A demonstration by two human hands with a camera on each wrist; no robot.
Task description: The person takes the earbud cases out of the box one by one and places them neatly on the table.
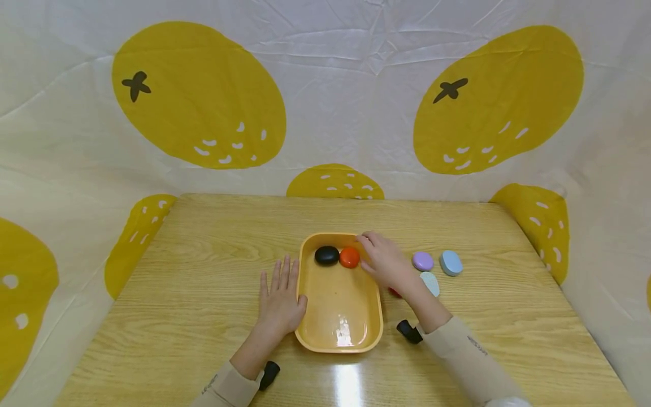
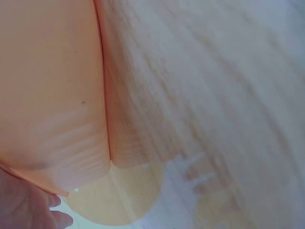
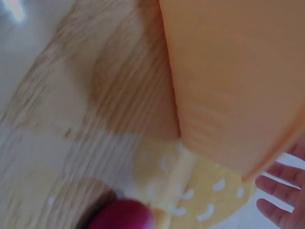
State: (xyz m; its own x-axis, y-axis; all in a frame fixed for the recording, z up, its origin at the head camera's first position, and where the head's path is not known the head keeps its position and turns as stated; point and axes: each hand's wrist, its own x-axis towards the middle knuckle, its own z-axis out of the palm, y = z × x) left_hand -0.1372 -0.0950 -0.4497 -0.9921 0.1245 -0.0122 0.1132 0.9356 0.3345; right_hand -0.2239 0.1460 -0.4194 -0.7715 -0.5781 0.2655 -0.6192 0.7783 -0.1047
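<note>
An orange-yellow plastic tray [image 1: 335, 316] stands on the wooden table, its side wall [image 3: 233, 86] filling much of the right wrist view. Inside, at its far end, a smooth black oval piece [image 1: 326, 255] lies beside a round orange-red piece [image 1: 349, 257]. My left hand [image 1: 280, 305] lies along the tray's left side, fingers straight and thumb at the rim. My right hand [image 1: 387, 261] reaches over the far right part of the rim, fingers loosely bent near the orange-red piece. Nothing shows between its fingers [image 3: 279, 191] in the right wrist view.
Right of the tray lie a purple piece [image 1: 423, 261], a blue piece [image 1: 451, 263] and a pale mint piece [image 1: 430, 284]. A red piece [image 1: 395, 293] is mostly hidden under my right forearm. A white cloth with yellow shapes [image 1: 351, 113] hangs behind the table [image 1: 203, 271].
</note>
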